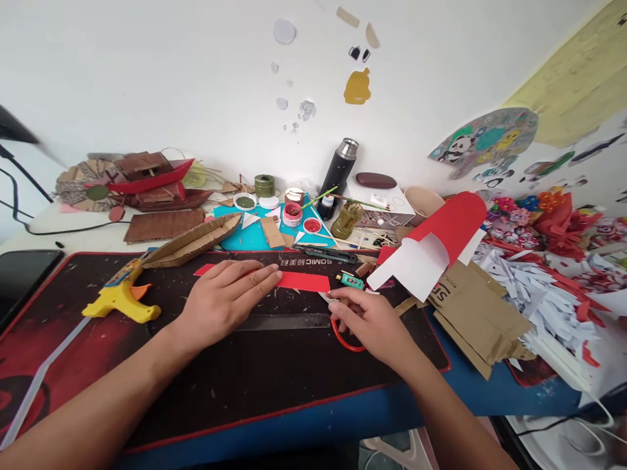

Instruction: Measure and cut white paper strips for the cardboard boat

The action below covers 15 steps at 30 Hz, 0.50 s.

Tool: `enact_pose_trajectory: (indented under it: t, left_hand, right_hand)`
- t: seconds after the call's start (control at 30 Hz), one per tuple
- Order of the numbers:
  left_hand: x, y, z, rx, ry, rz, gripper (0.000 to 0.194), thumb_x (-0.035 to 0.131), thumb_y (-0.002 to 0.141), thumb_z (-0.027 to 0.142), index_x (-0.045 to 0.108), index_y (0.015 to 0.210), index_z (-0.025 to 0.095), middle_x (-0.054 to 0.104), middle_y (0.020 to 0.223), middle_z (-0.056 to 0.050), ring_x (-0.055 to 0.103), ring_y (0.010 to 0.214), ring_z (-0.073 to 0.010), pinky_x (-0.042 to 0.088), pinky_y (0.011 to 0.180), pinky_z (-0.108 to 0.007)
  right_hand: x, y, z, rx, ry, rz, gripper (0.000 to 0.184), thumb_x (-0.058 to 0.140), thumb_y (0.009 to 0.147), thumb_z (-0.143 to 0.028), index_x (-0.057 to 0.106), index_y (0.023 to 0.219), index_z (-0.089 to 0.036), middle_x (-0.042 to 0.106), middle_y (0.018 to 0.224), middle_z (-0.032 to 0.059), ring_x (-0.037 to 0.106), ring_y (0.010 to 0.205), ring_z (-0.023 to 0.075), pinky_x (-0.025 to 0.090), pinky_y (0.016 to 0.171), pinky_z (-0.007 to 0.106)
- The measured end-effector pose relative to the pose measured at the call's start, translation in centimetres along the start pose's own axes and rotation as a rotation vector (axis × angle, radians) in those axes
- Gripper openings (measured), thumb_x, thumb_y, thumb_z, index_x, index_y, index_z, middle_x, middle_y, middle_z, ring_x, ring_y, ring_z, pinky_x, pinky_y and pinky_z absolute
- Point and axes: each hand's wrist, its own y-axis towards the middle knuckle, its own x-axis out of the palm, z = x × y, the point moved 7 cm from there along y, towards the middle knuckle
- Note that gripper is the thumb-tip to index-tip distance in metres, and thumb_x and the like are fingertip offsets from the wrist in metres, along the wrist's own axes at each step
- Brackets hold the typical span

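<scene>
A narrow strip of red paper point(306, 281) lies across the dark desk mat. My left hand point(223, 297) rests flat on its left part, fingers stretched out and together, covering some of it. At the strip's right end, my right hand point(365, 318) has thumb and forefinger closed at the corner. Under and beside that hand lies a pair of scissors with a red handle point(347, 341); the hand hides part of it. A dark ruler point(289, 321) lies on the mat just below the strip.
To the left are a yellow glue gun point(125, 297) and a cardboard boat hull point(196, 241). Paint pots point(292, 212), a black thermos point(337, 170) and a box cutter point(327, 252) lie behind. Curled red paper point(448, 225), cardboard point(477, 313) and paper scraps point(548, 300) crowd the right.
</scene>
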Motion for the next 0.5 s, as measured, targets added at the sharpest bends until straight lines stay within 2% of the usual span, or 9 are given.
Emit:
enact_pose_trajectory:
  t: [0.07,0.13,0.2,0.3,0.37,0.43,0.5]
  left_hand:
    - [-0.1,0.0,0.7,0.043,0.009,0.029,0.059,0.054,0.109,0.016,0.050,0.165,0.034,0.078,0.140,-0.004,0.074,0.126,-0.0234,0.056,0.103,-0.038]
    - [0.0,0.0,1.1,0.073,0.031,0.037,0.058,0.054,0.109,0.015,0.050,0.164,0.033,0.078,0.140,-0.004,0.074,0.127,-0.0228,0.056,0.103,-0.037]
    - [0.0,0.1,1.2,0.099,0.061,0.036,0.054,0.054,0.109,0.014,0.055,0.161,0.031,0.078,0.140,-0.004,0.075,0.126,-0.0225,0.056,0.102,-0.037]
    - [-0.2,0.2,0.5,0.109,0.097,0.048,0.047,0.055,0.109,0.015,0.061,0.154,0.029,0.078,0.141,-0.003,0.075,0.125,-0.0223,0.056,0.101,-0.037]
    - [-0.7,0.1,-0.7,0.072,0.119,0.070,0.048,0.058,0.108,0.014,0.062,0.153,0.029,0.078,0.141,-0.003,0.075,0.125,-0.0229,0.055,0.103,-0.039]
    - [-1.4,-0.1,-2.5,-0.008,0.133,0.102,0.050,0.061,0.106,0.014,0.064,0.151,0.033,0.078,0.140,-0.001,0.075,0.126,-0.0240,0.054,0.106,-0.042]
    - [-2.2,-0.5,-4.8,-0.158,0.134,0.134,0.047,0.062,0.105,0.016,0.068,0.146,0.038,0.078,0.141,0.000,0.073,0.130,-0.0263,0.051,0.113,-0.048]
  right_hand:
    - [2.1,1.2,0.4,0.041,0.316,-0.087,0.046,0.065,0.100,-0.065,0.073,0.091,-0.020,0.080,0.083,0.0063,0.073,0.060,0.0191,0.054,0.056,0.029]
    - [3.4,2.5,0.7,0.056,0.553,-0.051,0.058,0.067,0.092,-0.077,0.063,0.079,-0.021,0.077,0.076,0.0052,0.069,0.052,0.0165,0.047,0.047,0.025]
    - [4.4,3.8,1.1,0.066,0.685,0.018,0.061,0.070,0.089,-0.079,0.061,0.076,-0.021,0.073,0.067,0.0024,0.064,0.047,0.0136,0.043,0.044,0.022]
    - [5.3,5.1,1.3,0.094,0.772,0.106,0.057,0.081,0.084,-0.073,0.059,0.073,-0.022,0.057,0.049,-0.0061,0.054,0.039,0.0111,0.036,0.041,0.020]
    - [5.5,5.8,1.1,0.090,0.793,0.120,0.055,0.083,0.084,-0.070,0.058,0.073,-0.022,0.049,0.045,-0.0093,0.050,0.037,0.0105,0.033,0.040,0.020]
    - [5.2,6.7,0.5,0.055,0.786,0.120,0.054,0.083,0.084,-0.069,0.058,0.073,-0.022,0.047,0.043,-0.0100,0.048,0.036,0.0103,0.032,0.040,0.021]
    - [4.5,7.7,0.0,0.007,0.769,0.155,0.053,0.084,0.083,-0.070,0.060,0.075,-0.023,0.047,0.043,-0.0101,0.048,0.036,0.0105,0.032,0.039,0.021]
